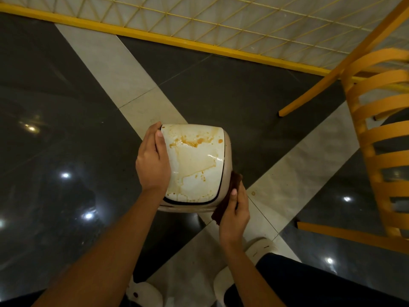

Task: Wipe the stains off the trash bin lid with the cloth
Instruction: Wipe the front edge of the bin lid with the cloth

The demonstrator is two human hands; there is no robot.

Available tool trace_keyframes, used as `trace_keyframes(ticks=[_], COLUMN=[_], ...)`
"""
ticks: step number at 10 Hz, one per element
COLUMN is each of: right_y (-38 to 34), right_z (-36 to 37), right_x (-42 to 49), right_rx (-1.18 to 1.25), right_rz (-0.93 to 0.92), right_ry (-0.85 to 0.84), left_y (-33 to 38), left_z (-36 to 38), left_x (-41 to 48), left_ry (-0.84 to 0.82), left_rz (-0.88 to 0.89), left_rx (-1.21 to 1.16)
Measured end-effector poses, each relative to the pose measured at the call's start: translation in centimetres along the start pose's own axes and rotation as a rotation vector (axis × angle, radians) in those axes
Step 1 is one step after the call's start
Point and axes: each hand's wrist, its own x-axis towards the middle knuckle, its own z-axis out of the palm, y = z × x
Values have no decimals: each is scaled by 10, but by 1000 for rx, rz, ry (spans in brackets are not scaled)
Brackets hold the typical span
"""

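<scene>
Dim, warm light. Lamp reflections dot the glossy floor (66,120) on either side of the trash bin lid (194,165), which glints wetly; the chair (380,131) right of it is blurred.

Single head view, looking steeply down, close above floor (66,96).

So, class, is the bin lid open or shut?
Shut: the stained white lid lies flush in the beige rim, a thin dark seam around it.

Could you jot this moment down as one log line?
left hand: grips white plastic bin lid | right hand: holds dark brown cloth beside lid | orange-brown stains: not yet wiped
</scene>
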Motion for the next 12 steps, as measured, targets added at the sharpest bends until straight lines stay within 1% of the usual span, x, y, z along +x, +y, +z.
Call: trace_keyframes(ticks=[1,2,3,4,6,7,8,9,10,11,12], right_y=[-12,-28,-47,-56,-17,-22,-41,-60,-62,-46,-48], right_z=[0,8,22,34,4,8,27,39,32,18,21], right_x=[19,72,122,140,77,84,117,148,145,123,129], right_rx=[-30,-139,-167,-160,-92,-117,-162,-225,-235,-164,-184], right_rz=[-78,48,136,103,-75,-68,18,54,28,-22,-24], right_ry=[-105,-255,-392,-443,-321,-311,-363,-466,-510,-472,-482], left_y=[1,2,3,4,3,2,1,1,1,1,2], left_z=[0,0,-1,0,-1,0,0,0,0,0,0], left_x=[0,1,0,0,0,1,1,1,0,0,1], left_ry=[4,6,11,6,4,3,-5,-4,0,1,-2], left_rz=[2,3,3,-4,-7,-5,-8,-11,-14,-13,-7], left_rx=[2,9,18,20,24,18,16,14,11,8,5])
